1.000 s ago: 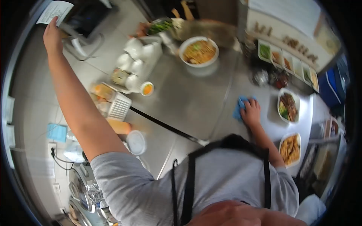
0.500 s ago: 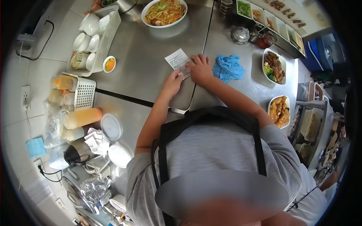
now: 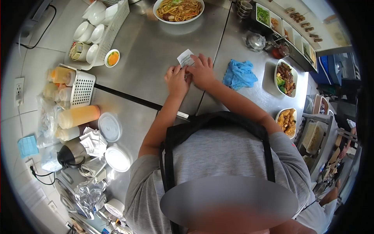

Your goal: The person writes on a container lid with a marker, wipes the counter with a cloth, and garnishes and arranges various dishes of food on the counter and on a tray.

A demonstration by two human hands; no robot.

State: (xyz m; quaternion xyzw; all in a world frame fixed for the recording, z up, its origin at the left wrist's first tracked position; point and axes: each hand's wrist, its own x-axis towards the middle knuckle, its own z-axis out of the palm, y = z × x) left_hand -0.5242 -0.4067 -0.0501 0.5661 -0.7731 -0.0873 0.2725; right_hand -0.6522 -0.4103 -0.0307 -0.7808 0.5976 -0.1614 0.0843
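A printed paper slip is between my two hands over the steel counter, its lower part hidden by my fingers. My left hand is closed, with the thumb and fingers pinching the slip's lower edge. Beside it, my right hand grips the slip between thumb and index finger, while its other fingers stretch forward past the paper. The fingertips of both hands meet at the slip. To the right of my right hand lies a crumpled blue cloth.
Ahead stands a bowl of noodles. On the right are a meat and broccoli dish, a fried food dish and a topping tray. At left are a basket of white bowls, a small cup and an orange bottle.
My left hand has moved up the slip and its fingers have come together with those of my right hand. Less of the paper shows. The view has shifted slightly.
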